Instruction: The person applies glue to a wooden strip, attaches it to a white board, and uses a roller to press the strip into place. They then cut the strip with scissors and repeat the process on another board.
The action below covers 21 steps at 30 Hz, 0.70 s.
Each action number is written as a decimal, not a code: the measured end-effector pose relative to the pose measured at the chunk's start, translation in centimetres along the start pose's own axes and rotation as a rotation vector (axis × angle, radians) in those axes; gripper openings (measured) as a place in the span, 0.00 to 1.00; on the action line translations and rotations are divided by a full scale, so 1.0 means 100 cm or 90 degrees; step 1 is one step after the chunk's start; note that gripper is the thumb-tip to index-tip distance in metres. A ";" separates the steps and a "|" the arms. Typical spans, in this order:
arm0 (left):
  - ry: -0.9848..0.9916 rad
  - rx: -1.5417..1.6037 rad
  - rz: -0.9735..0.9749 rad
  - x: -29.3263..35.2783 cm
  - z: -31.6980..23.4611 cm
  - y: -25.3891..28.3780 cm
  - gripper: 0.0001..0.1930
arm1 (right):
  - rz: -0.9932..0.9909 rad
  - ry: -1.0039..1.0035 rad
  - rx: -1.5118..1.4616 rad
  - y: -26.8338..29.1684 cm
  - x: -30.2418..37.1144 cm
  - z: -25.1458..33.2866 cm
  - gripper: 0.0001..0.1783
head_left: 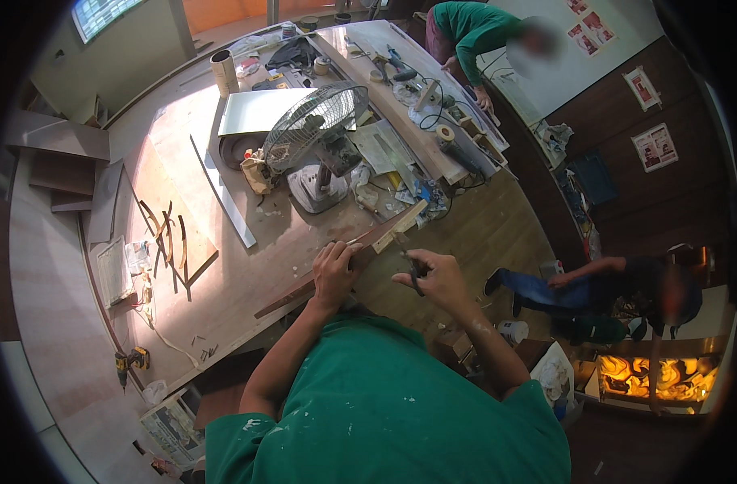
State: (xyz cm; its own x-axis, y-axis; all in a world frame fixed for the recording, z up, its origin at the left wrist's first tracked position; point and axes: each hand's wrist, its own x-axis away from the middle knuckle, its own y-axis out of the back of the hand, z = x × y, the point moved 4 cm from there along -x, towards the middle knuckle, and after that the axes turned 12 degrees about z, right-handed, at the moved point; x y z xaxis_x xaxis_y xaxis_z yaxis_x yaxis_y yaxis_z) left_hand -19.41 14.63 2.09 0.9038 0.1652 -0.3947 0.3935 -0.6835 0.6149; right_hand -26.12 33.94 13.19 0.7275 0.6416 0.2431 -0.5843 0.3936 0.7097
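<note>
The left hand [334, 272] grips a long wood strip [399, 227]; the right hand [442, 280] holds a dark tool [419, 283] (maybe scissors). The work looks unfinished; how much is left doesn't show.

No legible text, the print on the red-and-white wall sheets [655, 148] too small.

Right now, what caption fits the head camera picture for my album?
Left hand on a wooden strip, right hand holding a dark tool, a fan beyond.
</note>
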 end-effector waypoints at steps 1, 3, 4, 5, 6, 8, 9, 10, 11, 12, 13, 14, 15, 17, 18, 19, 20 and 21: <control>0.004 -0.005 -0.001 0.000 0.001 0.000 0.16 | -0.042 0.059 -0.045 0.005 -0.001 -0.004 0.35; 0.001 0.002 -0.006 0.001 0.002 0.000 0.16 | -0.111 0.128 -0.044 0.015 -0.001 -0.007 0.40; -0.002 0.005 -0.007 0.002 0.002 0.001 0.16 | -0.139 0.136 0.000 0.021 0.000 -0.002 0.41; -0.003 0.003 -0.008 0.003 0.002 0.002 0.16 | -0.167 0.144 0.044 0.025 0.000 0.002 0.43; -0.005 0.002 -0.008 0.003 0.002 0.004 0.15 | -0.161 0.177 0.038 0.023 -0.001 0.004 0.43; -0.009 0.005 -0.007 0.003 0.002 0.004 0.14 | -0.154 0.242 0.030 0.019 -0.002 0.012 0.45; -0.008 0.007 -0.005 0.004 0.002 0.004 0.14 | -0.128 0.239 0.004 0.015 -0.004 0.016 0.44; -0.006 0.008 -0.006 0.004 0.003 0.005 0.14 | -0.100 0.240 -0.022 0.011 -0.007 0.021 0.43; -0.009 0.013 -0.002 0.004 0.003 0.006 0.13 | -0.071 0.242 -0.047 0.007 -0.011 0.025 0.41; -0.011 0.017 0.001 0.005 0.003 0.007 0.13 | -0.078 0.274 0.015 0.004 -0.015 0.029 0.39; -0.012 0.021 0.001 0.007 0.001 0.009 0.12 | -0.085 0.309 0.079 -0.001 -0.021 0.031 0.37; -0.023 0.015 0.025 0.009 0.001 0.008 0.15 | -0.090 0.344 0.143 -0.005 -0.027 0.034 0.36; -0.033 0.009 0.048 0.012 0.001 0.007 0.17 | -0.035 0.323 0.153 -0.008 -0.032 0.032 0.34; -0.024 0.007 0.060 0.019 0.005 0.015 0.20 | 0.086 0.295 0.174 -0.017 -0.043 0.030 0.33; -0.011 0.016 0.052 0.022 0.005 0.020 0.20 | 0.094 0.306 0.159 -0.020 -0.046 0.034 0.32; 0.006 0.023 0.040 0.025 0.008 0.027 0.21 | 0.107 0.321 0.143 -0.024 -0.049 0.039 0.31; 0.045 0.045 0.028 0.031 0.007 0.039 0.19 | 0.125 0.332 0.126 -0.030 -0.051 0.043 0.30; 0.080 0.026 0.025 0.042 0.019 0.044 0.21 | 0.125 0.334 0.119 -0.032 -0.053 0.049 0.30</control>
State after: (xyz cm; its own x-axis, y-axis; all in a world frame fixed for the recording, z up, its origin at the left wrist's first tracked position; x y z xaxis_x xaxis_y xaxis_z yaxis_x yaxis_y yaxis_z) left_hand -14.16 10.99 1.87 0.9334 0.2234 -0.2807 0.3522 -0.7190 0.5992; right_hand -26.39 26.05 12.87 0.3091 0.9494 0.0556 -0.5817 0.1425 0.8008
